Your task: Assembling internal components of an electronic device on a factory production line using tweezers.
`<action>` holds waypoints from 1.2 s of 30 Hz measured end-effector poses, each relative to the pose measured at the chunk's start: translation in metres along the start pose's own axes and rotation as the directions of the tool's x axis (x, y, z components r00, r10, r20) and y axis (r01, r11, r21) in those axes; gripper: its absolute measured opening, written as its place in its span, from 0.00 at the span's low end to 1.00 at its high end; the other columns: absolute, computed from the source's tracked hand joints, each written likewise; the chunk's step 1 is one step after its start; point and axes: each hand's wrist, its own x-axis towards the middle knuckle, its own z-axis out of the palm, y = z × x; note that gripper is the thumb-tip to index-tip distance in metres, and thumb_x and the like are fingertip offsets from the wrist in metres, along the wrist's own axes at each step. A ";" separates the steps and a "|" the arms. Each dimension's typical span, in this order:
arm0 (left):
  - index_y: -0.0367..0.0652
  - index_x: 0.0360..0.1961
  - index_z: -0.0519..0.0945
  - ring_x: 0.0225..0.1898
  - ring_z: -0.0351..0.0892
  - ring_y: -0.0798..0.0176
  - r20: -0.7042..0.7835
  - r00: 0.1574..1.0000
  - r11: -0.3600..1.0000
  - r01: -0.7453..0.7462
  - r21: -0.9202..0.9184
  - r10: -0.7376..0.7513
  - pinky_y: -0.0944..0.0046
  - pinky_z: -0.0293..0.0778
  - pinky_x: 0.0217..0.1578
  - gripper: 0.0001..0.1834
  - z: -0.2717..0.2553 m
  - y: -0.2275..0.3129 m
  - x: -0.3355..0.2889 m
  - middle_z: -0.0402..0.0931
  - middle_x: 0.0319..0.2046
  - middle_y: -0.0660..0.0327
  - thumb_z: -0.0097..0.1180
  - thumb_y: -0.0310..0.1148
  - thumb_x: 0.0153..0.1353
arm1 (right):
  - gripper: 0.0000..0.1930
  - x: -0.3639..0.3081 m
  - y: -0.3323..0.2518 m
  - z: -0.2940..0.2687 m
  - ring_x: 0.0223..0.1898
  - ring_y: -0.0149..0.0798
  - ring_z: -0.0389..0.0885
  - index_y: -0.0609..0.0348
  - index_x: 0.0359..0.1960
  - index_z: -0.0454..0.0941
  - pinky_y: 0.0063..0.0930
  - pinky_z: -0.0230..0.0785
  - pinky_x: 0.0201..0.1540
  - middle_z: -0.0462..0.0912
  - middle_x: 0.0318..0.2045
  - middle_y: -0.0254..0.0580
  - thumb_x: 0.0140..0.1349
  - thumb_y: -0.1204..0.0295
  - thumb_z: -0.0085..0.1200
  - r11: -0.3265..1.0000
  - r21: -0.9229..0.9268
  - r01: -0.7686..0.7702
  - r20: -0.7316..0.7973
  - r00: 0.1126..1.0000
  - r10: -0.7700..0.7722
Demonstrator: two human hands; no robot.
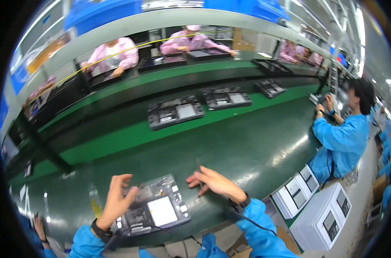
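Observation:
An opened flat black electronic device point(139, 217) lies on the dark green bench in front of me. Small parts and a white rectangular block point(162, 211) show inside it. My left hand point(117, 201) is over the device's left side, its thumb and fingers apart, with nothing seen in it. To the right of the device, my right hand point(215, 182) is raised above the bench, its fingers closed round a thin dark pointed tool point(199, 164). Blur hides the tool's exact kind. Both wrists wear black bands, and a dark cord runs from the right one.
Several similar opened devices point(175, 112) sit on the green strip point(118, 146) beyond. White stacked panels point(324, 219) stand at the right, near a blue-clad person point(344, 133). Another person's hand point(39, 227) is at the lower left. People in pink work across the line.

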 end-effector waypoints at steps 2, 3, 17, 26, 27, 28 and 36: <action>0.42 0.59 0.73 0.52 0.72 0.61 0.035 0.917 0.867 0.388 -0.313 -0.397 0.59 0.73 0.50 0.20 -0.034 -0.021 -0.047 0.72 0.53 0.59 0.54 0.38 0.70 | 0.26 -0.035 0.010 0.020 0.66 0.46 0.73 0.71 0.65 0.60 0.37 0.79 0.55 0.72 0.66 0.55 0.80 0.58 0.39 1.000 0.008 -0.017 0.064 0.998 0.016; 0.41 0.60 0.72 0.55 0.73 0.59 0.132 0.861 0.759 0.497 -0.421 -0.491 0.57 0.74 0.51 0.21 -0.044 -0.032 -0.068 0.72 0.57 0.58 0.50 0.42 0.73 | 0.23 -0.047 0.016 0.033 0.67 0.46 0.72 0.70 0.65 0.63 0.38 0.73 0.62 0.72 0.67 0.52 0.80 0.62 0.38 0.999 0.003 -0.034 0.013 0.999 0.034; 0.43 0.55 0.77 0.48 0.76 0.64 0.429 0.734 0.449 0.668 -0.593 -0.526 0.62 0.69 0.50 0.27 -0.028 -0.063 -0.115 0.79 0.51 0.59 0.48 0.54 0.68 | 0.12 -0.061 0.047 0.069 0.52 0.43 0.82 0.57 0.42 0.74 0.44 0.73 0.55 0.82 0.54 0.54 0.75 0.61 0.49 0.945 0.282 0.166 -0.276 0.957 -0.086; 0.33 0.59 0.73 0.48 0.80 0.69 0.068 0.835 0.245 0.236 -0.940 -0.546 0.68 0.77 0.50 0.31 -0.023 -0.077 -0.144 0.81 0.48 0.59 0.52 0.54 0.74 | 0.04 -0.058 0.014 0.145 0.20 0.23 0.74 0.52 0.38 0.78 0.11 0.58 0.21 0.88 0.51 0.44 0.62 0.71 0.58 0.920 0.385 0.080 -0.407 0.909 0.091; 0.33 0.59 0.74 0.48 0.81 0.69 0.069 0.838 0.175 0.192 -0.966 -0.542 0.68 0.77 0.50 0.31 -0.036 -0.095 -0.153 0.82 0.48 0.59 0.52 0.54 0.73 | 0.03 -0.058 0.005 0.159 0.20 0.23 0.75 0.53 0.37 0.78 0.11 0.58 0.21 0.88 0.50 0.44 0.63 0.71 0.57 0.923 0.373 0.092 -0.319 0.947 0.034; 0.34 0.60 0.75 0.47 0.81 0.69 0.075 0.844 0.106 0.153 -0.983 -0.531 0.68 0.78 0.49 0.31 -0.052 -0.113 -0.168 0.82 0.47 0.59 0.52 0.54 0.73 | 0.03 -0.053 0.002 0.169 0.20 0.23 0.75 0.55 0.36 0.79 0.12 0.57 0.21 0.88 0.50 0.44 0.64 0.72 0.57 0.924 0.367 0.111 -0.235 0.972 -0.023; 0.39 0.69 0.66 0.64 0.72 0.57 -0.397 0.705 0.277 -0.286 -0.917 -0.588 0.56 0.71 0.65 0.25 -0.238 -0.330 -0.312 0.68 0.67 0.53 0.51 0.31 0.74 | 0.08 -0.007 -0.020 0.133 0.32 0.37 0.78 0.64 0.44 0.76 0.32 0.69 0.37 0.79 0.29 0.40 0.67 0.75 0.51 0.953 0.210 0.218 -0.112 0.974 -0.198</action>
